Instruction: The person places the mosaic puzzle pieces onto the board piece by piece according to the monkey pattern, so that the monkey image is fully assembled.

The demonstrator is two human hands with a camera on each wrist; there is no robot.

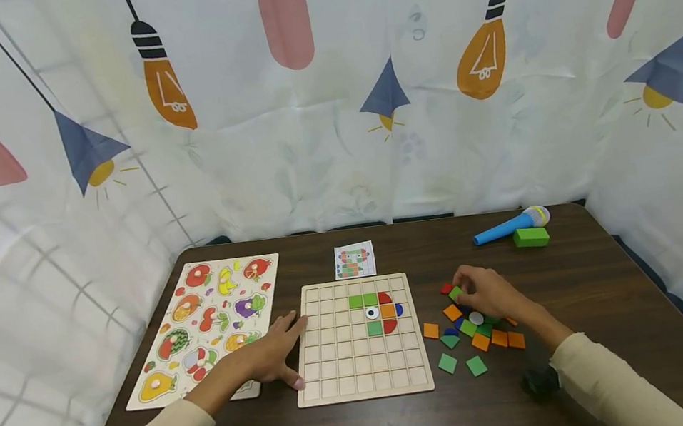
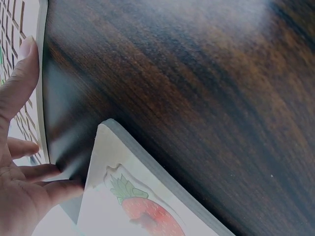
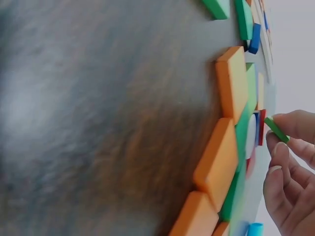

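Pinching a thin green square tile (image 1: 455, 294), the right hand (image 1: 484, 289) hovers beside a pale wooden grid board (image 1: 342, 367) that the spread-fingered left hand (image 1: 271, 352) touches.

Head view over board (image 1: 335, 352), wrist views close

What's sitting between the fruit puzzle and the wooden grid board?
In the head view, a strip of dark table and the left hand, which touches the grid board, lie between them.
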